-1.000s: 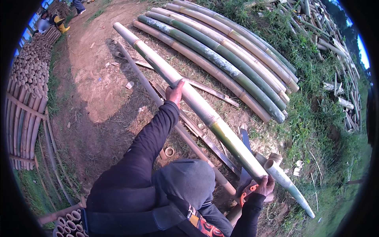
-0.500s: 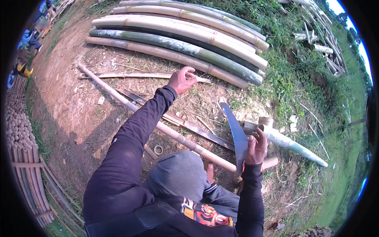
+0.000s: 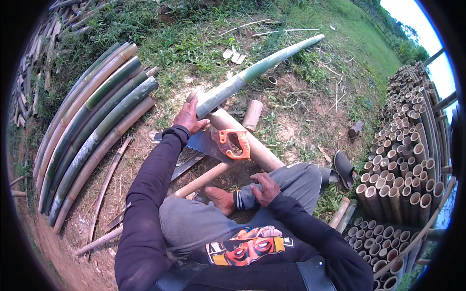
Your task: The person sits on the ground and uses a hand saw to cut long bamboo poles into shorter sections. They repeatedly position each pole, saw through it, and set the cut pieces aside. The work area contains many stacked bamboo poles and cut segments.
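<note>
My left hand (image 3: 191,117) is closed around the near end of a long green bamboo pole (image 3: 257,69) that stretches away to the far right. Over my bent leg, my right hand (image 3: 266,189) is held with its fingers apart and nothing in them. Between the two hands lies a handsaw (image 3: 234,144) with an orange handle, its dark blade partly under my left wrist. Beside the saw, a thick pale bamboo pole (image 3: 259,148) runs from beneath the green one toward my knee. A thinner bamboo pole (image 3: 206,179) passes by my bare foot.
Long bamboo poles (image 3: 97,116) lie side by side at the left. A short cut bamboo piece (image 3: 252,115) rests past the saw. Many cut bamboo lengths (image 3: 388,189) are stacked at the right. A dark shoe (image 3: 343,169) lies near my knee.
The view has swung to the right. My left hand has come from over the ground beside the pole pile onto the green pole's end. My right hand has drawn back from the saw.
</note>
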Tool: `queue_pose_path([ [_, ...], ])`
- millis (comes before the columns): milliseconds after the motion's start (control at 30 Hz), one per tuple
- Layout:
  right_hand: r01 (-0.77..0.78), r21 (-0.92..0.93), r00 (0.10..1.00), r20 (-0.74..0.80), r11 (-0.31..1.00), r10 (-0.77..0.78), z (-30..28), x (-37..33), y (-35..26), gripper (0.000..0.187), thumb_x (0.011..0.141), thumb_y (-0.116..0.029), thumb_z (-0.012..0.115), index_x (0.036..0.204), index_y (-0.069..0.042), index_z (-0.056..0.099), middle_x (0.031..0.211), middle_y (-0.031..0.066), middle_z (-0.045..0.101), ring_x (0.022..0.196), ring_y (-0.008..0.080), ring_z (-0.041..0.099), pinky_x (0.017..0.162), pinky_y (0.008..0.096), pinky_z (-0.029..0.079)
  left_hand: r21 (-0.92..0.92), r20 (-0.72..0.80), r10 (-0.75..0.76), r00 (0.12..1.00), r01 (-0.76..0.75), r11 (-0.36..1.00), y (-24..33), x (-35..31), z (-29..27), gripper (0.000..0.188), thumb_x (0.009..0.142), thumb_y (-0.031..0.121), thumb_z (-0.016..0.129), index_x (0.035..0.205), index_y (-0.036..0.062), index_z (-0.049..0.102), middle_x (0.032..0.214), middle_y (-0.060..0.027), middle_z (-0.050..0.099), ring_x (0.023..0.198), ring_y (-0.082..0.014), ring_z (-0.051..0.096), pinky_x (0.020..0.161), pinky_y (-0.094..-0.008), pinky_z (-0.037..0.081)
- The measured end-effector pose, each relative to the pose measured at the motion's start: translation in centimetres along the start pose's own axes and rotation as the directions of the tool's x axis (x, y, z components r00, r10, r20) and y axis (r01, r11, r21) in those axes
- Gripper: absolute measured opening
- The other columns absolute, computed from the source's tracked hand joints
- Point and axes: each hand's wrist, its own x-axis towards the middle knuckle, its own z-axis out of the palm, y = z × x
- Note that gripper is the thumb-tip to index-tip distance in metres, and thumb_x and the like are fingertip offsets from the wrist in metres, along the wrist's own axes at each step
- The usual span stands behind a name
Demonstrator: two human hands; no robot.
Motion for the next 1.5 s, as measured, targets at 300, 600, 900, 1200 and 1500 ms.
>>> queue_pose_path([
  [300, -0.162, 0.042, 0.986, 0.034, 0.986, 0.161, 0.8, 1.1, 2.9, 0.033, 0.095, -0.021, 0.073, 0.123, -0.004, 0.071, 0.115, 0.02, 0.07, 0.109, 0.0369, 0.07, 0.097, 0.0436, 0.057, 0.067, -0.158, 0.076, 0.984, -0.067, 0.996, -11.8, -16.6, -9.0, 0.074, 0.078, 0.032, 0.089, 0.14, 0.0087, 0.057, 0.127, -0.019, 0.072, 0.122, -0.0388, 0.067, 0.117, -0.052, 0.04],
  [600, -0.123, -0.005, 0.976, 0.178, 0.992, 0.122, 3.3, 2.9, 2.6, 0.035, 0.094, -0.021, 0.074, 0.124, -0.004, 0.07, 0.117, 0.0191, 0.07, 0.111, 0.0367, 0.07, 0.099, 0.044, 0.056, 0.356, -0.677, -0.718, 0.159, 0.925, -0.132, -31.4, -53.5, -23.7, 0.086, 0.093, 0.006, 0.068, 0.166, 0.0307, 0.031, 0.169, -0.0109, 0.037, 0.157, -0.0354, 0.033, 0.122, -0.0736, 0.025],
  [900, -0.125, -0.102, 0.971, 0.193, 0.987, 0.143, 2.9, 3.0, 2.5, 0.033, 0.093, -0.019, 0.074, 0.121, -0.003, 0.071, 0.117, 0.0197, 0.071, 0.111, 0.0377, 0.07, 0.098, 0.0441, 0.056, 0.346, -0.437, -0.185, 0.88, 0.355, 0.868, -19.6, -33.0, -7.8, 0.093, 0.084, 0.044, 0.085, 0.161, 0.0176, 0.042, 0.161, -0.0138, 0.048, 0.152, -0.0348, 0.041, 0.127, -0.0566, 0.026],
  [1200, -0.171, -0.022, 0.985, 0.02, 0.985, 0.171, 2.7, 5.0, 2.3, 0.046, 0.092, -0.01, 0.076, 0.135, -0.003, 0.063, 0.128, 0.0184, 0.066, 0.115, 0.0358, 0.067, 0.098, 0.0467, 0.055, 0.363, -0.485, -0.217, 0.847, 0.421, 0.832, -18.4, -27.4, -2.9, 0.078, 0.077, 0.026, 0.089, 0.147, 0.0205, 0.055, 0.142, -0.0107, 0.057, 0.136, -0.0347, 0.052, 0.117, -0.052, 0.037],
  [1500, 0.621, -0.424, 0.784, 0.313, 0.66, -0.536, 6.4, 11.9, -2.1, 0.058, 0.082, -0.024, 0.081, 0.135, -0.009, 0.065, 0.14, 0.0142, 0.059, 0.132, 0.0393, 0.054, 0.115, 0.0548, 0.039, 0.118, 0.134, -0.255, 0.958, 0.24, 0.964, -13.3, -35.3, 3.9, 0.052, 0.074, 0.019, 0.087, 0.121, 0.0155, 0.067, 0.109, -0.0088, 0.071, 0.109, -0.0318, 0.071, 0.094, -0.0497, 0.052],
])
